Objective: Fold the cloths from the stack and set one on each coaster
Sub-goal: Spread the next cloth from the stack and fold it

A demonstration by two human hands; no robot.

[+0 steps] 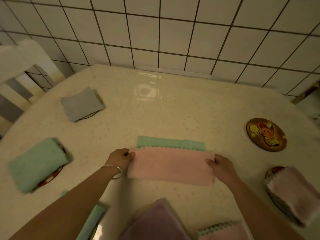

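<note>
A pink cloth (pixel 171 166), folded into a long strip, lies in the middle of the table on top of a green cloth (pixel 170 142) whose far edge shows. My left hand (pixel 121 157) pinches the strip's left end and my right hand (pixel 220 166) pinches its right end. A round brown coaster (pixel 266 134) at the right is bare. Folded cloths sit on other coasters: grey (pixel 81 104) at the far left, green (pixel 37 164) at the left, pale pink (pixel 294 191) at the right. The stack (pixel 155 222) of purple and pink cloths lies at the near edge.
Another green cloth (pixel 91 220) lies under my left forearm at the near left. A white tiled wall (pixel 173 32) stands behind the table (pixel 173 104). A white chair (pixel 22 66) is at the far left.
</note>
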